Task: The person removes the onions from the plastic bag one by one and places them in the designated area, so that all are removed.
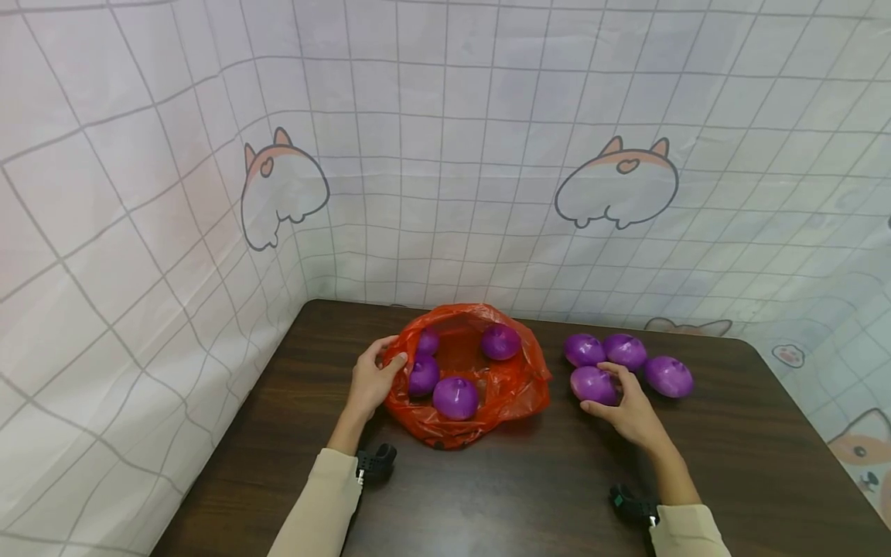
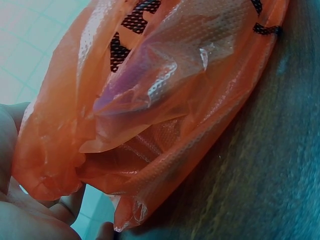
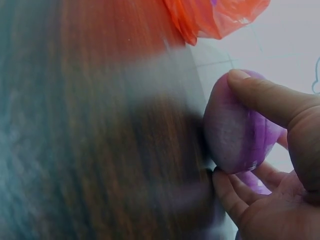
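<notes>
A red plastic bag (image 1: 515, 402) lies with its mouth spread wide, holding several glossy purple onions (image 1: 455, 398). At its left rim my left hand (image 1: 371, 381) pinches the plastic, thumb on the inner side and fingers outside. The left wrist view shows the bag's orange-red film (image 2: 55, 145) against the palm. To the right, my right hand (image 1: 629, 410) grips a purple onion (image 1: 593, 385) between thumb and fingers. That same onion (image 3: 235, 125) appears in the right wrist view, thumb on one side and fingers on the other.
Beside the gripped onion are three more purple onions, at the left (image 1: 583, 350), middle (image 1: 625, 352) and right (image 1: 669, 377). Everything stands on a dark wooden table (image 1: 529, 495). A white grid-patterned curtain (image 1: 445, 155) hangs behind and along the left.
</notes>
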Motion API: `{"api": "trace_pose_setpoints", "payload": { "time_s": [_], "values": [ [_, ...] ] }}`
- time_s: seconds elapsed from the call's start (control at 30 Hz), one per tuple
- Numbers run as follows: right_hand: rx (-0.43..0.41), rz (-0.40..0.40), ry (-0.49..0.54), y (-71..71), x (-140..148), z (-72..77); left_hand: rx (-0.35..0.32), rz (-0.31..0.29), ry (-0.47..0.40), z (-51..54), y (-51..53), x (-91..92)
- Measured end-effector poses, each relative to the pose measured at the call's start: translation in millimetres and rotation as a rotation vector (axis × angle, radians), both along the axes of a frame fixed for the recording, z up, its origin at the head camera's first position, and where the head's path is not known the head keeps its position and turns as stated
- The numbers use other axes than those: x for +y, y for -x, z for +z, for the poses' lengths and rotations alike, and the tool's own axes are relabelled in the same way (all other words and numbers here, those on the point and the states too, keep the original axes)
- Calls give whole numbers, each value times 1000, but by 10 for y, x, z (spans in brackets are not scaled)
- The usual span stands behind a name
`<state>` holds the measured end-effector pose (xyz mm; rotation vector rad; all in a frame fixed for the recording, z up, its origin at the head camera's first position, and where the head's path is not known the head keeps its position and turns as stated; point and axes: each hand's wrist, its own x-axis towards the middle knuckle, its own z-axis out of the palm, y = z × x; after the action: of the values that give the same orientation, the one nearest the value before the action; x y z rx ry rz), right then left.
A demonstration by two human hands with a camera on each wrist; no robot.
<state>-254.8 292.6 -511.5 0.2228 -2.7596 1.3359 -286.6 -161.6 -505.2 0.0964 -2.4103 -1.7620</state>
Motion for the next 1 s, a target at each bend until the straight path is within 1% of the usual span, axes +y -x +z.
{"api": "trace_pose_setpoints", "payload": {
  "time_s": [0.23, 0.4, 0.63, 0.8, 1.0],
  "values": [
    [-27, 4, 6, -12, 6, 25, -1, 1, -4, -19, 10, -2],
    [-44, -3, 10, -11, 15, 17, -5, -6, -16, -7, 7, -2],
    [-31, -2, -4, -3, 15, 8, -4, -2, -12, -2, 7, -6],
    [-31, 22, -7, -10, 21, 20, -1, -1, -9, 6, 3, -5],
    [-28, 44, -16, -20, 34, 83, -11, -5, -12, 14, 1, -6]
  ]
}}
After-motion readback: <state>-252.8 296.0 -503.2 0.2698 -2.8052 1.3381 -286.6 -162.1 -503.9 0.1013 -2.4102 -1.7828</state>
